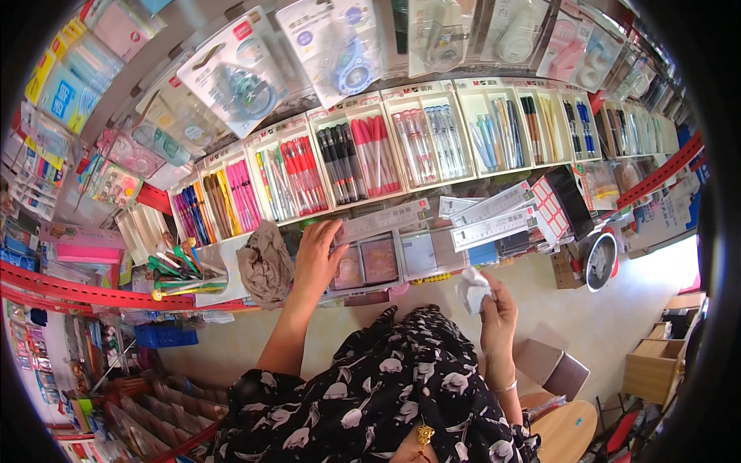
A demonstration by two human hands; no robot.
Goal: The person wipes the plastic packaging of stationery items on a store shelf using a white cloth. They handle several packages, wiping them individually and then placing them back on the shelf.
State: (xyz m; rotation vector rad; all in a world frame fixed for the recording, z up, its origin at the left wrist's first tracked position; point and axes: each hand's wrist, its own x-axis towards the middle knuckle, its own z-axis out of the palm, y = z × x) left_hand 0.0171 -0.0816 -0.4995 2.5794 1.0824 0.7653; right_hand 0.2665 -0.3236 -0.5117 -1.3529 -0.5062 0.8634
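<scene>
My left hand point(315, 254) reaches over the front of the shelf, its fingers at the left end of a packaged ruler point(385, 220); whether they grip it is hard to tell. A crumpled brown cloth point(264, 266) lies just left of that wrist. My right hand point(499, 309) holds a crumpled white tissue point(476, 289) in front of the shelf edge, between thumb and fingers. More rulers point(492, 228) lie overlapping to the right, beside a sheet of red-bordered labels point(550, 211). Below the left ruler is a clear divided tray point(399, 254) with small flat packets.
White bins of pens point(393, 188) line the shelf, with packaged correction tapes point(353, 72) hanging above. Novelty pens point(185, 272) stick out at the left. A red perforated shelf rail point(104, 292) runs along the left edge. At the right are a round metal-lined container point(601, 260) and a wooden stool point(564, 428).
</scene>
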